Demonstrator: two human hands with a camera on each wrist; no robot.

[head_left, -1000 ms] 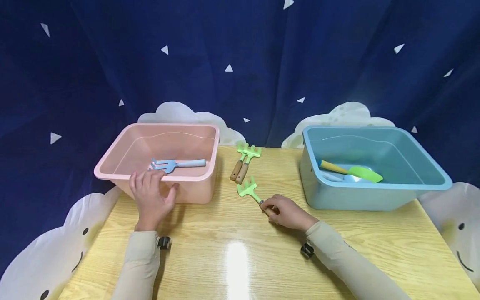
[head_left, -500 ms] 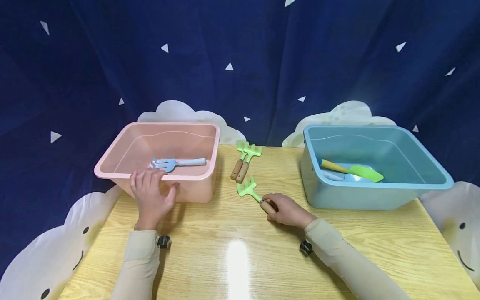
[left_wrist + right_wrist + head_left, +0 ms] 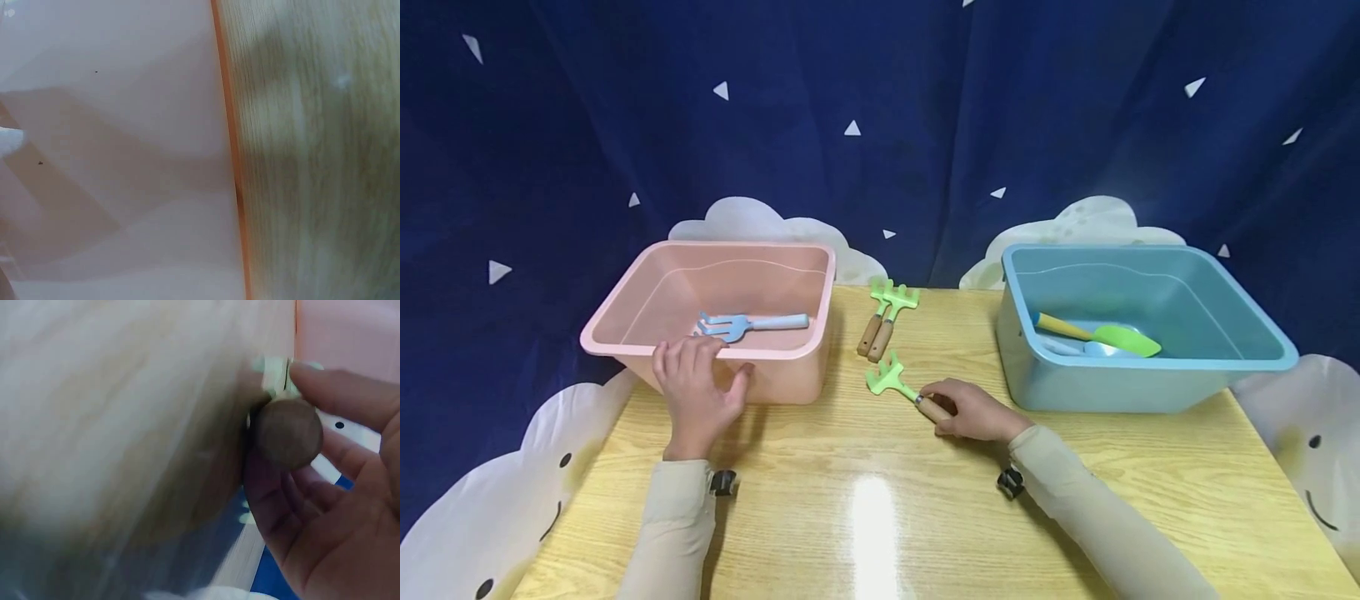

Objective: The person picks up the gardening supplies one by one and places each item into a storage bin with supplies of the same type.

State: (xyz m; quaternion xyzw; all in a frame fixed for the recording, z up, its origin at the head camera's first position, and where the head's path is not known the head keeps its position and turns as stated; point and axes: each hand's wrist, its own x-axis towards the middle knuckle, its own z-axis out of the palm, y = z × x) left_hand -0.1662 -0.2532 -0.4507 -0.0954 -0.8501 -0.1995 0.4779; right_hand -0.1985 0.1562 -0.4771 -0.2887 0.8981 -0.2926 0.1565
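In the head view my right hand (image 3: 973, 410) grips the wooden handle of a small green hand rake (image 3: 889, 379), whose tines point to the far left, just above or on the table. The right wrist view shows the round handle end (image 3: 290, 434) between thumb and fingers. My left hand (image 3: 694, 400) holds the front rim of the pink bin (image 3: 775, 354), fingers over the edge and thumb against the outside wall. Inside that bin lies a light blue hand rake (image 3: 737, 328), partly hidden by the rim. Two more green rakes with wooden handles (image 3: 881, 340) lie together between the bins.
A blue bin (image 3: 1157, 387) stands at the right. It holds a green trowel (image 3: 1126, 339) with a yellow handle and a light blue tool (image 3: 1101, 350), partly hidden. Behind the wooden table (image 3: 805, 517) hangs a dark blue curtain (image 3: 910, 100).
The view shifts slightly. My right hand's hold on the rake's handle has altered a little, with more of the handle showing. My left hand stays on the pink bin.
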